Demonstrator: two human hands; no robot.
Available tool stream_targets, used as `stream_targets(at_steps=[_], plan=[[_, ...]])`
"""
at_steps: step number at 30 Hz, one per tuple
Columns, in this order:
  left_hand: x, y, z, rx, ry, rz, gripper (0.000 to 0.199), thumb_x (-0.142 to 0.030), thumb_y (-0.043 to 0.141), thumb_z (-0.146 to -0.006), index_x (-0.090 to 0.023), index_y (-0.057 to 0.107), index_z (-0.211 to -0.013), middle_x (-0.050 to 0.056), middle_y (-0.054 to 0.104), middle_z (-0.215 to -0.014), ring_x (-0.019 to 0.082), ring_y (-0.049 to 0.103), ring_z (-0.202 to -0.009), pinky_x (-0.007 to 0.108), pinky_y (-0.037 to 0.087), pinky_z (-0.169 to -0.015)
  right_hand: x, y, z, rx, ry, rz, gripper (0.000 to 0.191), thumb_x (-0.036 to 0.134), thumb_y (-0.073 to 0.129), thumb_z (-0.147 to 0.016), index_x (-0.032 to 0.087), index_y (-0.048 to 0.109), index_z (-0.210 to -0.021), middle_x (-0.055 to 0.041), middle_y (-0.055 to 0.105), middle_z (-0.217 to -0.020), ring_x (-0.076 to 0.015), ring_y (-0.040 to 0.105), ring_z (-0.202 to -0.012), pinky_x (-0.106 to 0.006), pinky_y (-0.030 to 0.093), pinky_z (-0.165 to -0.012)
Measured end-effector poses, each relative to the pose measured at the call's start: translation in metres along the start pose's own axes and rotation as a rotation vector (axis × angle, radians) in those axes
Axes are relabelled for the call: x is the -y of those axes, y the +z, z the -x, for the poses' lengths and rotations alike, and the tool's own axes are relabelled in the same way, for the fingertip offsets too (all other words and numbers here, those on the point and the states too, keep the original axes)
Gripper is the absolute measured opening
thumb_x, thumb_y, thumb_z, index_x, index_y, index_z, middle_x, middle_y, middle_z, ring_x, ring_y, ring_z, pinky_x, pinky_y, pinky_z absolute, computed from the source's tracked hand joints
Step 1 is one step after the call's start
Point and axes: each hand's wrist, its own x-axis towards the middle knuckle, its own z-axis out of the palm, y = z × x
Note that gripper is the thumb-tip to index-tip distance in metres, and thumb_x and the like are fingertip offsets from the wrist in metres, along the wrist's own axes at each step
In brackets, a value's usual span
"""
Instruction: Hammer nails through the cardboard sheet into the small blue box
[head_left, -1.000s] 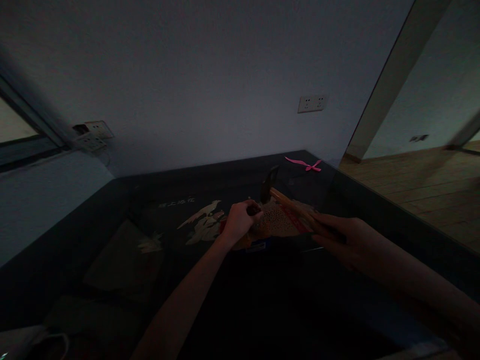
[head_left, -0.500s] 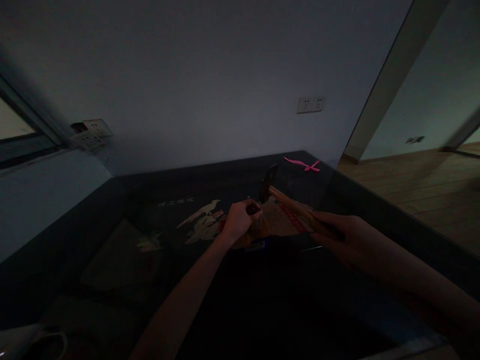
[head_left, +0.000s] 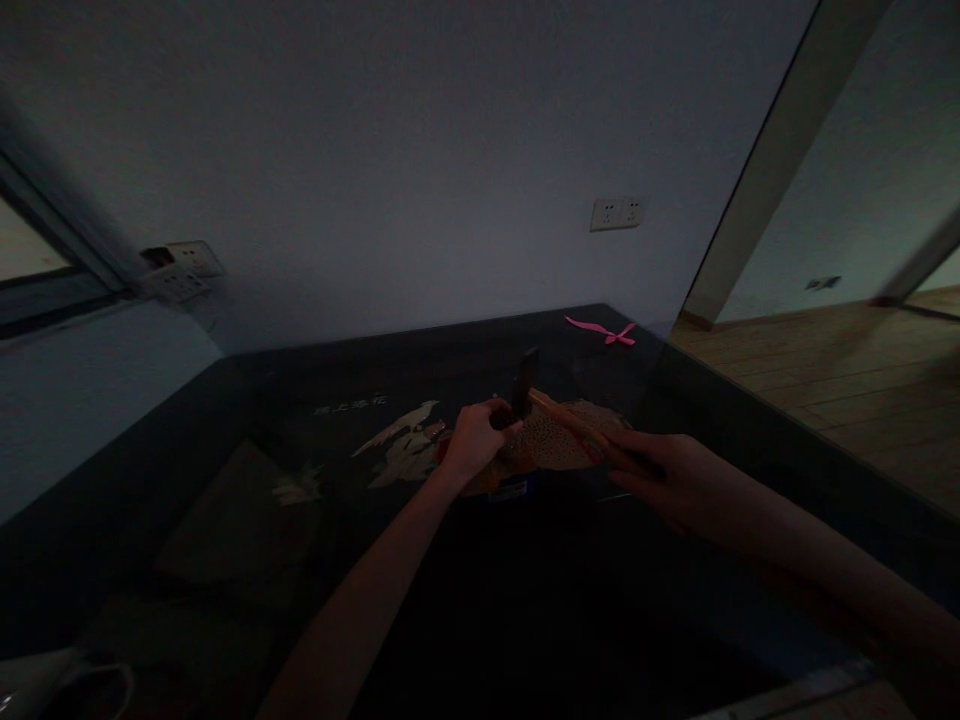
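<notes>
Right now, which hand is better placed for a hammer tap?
Probably the right hand: it grips the hammer, while the left hand seems to pinch something too dark to identify near the hammer head.

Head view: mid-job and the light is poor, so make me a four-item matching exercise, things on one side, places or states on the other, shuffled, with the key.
Column one
1. Hammer head
2. Right grip
3. Pink strip
4. Double socket, right of centre

Column two
A. On the wall behind the dark tabletop
B. Closed around the wooden handle
C. Dark, close to the fingers of the left grip
D. Lying near the tabletop's far right corner

Pairs: 1-C, 2-B, 3-D, 4-A
</notes>
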Motion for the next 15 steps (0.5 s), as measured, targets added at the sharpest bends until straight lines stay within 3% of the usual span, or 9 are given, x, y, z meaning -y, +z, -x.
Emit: stream_targets(at_steps=[3,9,15], plan=[[0.0018,0.0001,0.0003,-0.007,0.004,0.007,0.015,-0.018,0.065,-0.071,-0.016,0.067,-0.086,0.004,0.071,-0.084,0.017,0.065,-0.077,0.025,0.048,-0.069,-0.0003,0.0001,-0.0006,0.071,0.005,0.084,0.026,0.02,0.052,-0.076,0.015,0.071,-0.094,-0.0014,0.065,-0.063,-0.0132,0.054,-0.048,-0.022,0.039,-0.042],[0.0001,0.0015,0.0003,-0.006,0.003,0.025,0.007,-0.02,0.064,-0.074,-0.016,0.066,-0.08,0.004,0.07,-0.079,0.015,0.065,-0.072,0.025,0.049,-0.067,0.0066,-0.0084,0.0025,0.027,0.002,0.017,0.035,0.028,0.052,-0.08,0.016,0.065,-0.111,-0.0025,0.069,-0.074,-0.0139,0.057,-0.051,-0.022,0.042,-0.044],[-0.0058,-0.0028,0.0018,0.007,-0.009,-0.007,0.014,-0.016,0.064,-0.072,-0.017,0.067,-0.085,0.004,0.071,-0.084,0.017,0.065,-0.077,0.026,0.049,-0.07,-0.0003,-0.0004,0.0014,0.091,0.032,0.058,0.026,0.021,0.051,-0.077,0.015,0.069,-0.094,-0.0009,0.064,-0.064,-0.0118,0.052,-0.044,-0.021,0.039,-0.04]])
